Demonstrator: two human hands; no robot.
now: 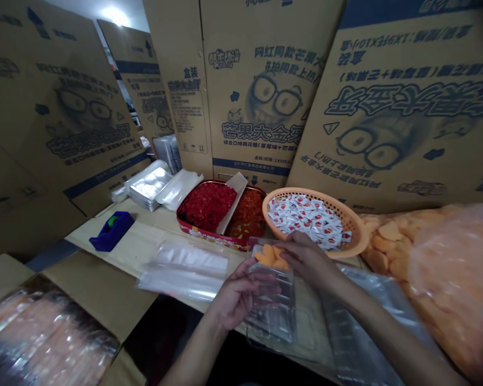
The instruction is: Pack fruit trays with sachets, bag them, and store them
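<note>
My left hand [241, 292] is closed around the left side of a clear plastic tray [276, 321], its fingers showing through the plastic. Several orange candy pieces [271, 256] sit in a cluster at the tray's far end; the nearer compartments have none in them. My right hand [306, 257] comes in from the right, its fingers pinched on the orange pieces at the tray's upper right. More clear trays lie beneath on the table's front edge. Just beyond my right hand is an orange basket [360, 230] with small white printed sachets [306, 214].
A red tin [241, 246] with red and orange packets stands behind. Left of it are clear trays [151, 187], a blue tape dispenser [111, 231] and plastic bags [185, 271]. A large bag of orange pieces [390, 246] lies right. Cardboard boxes [261, 102] wall the back; an open carton [100, 289] stands front left.
</note>
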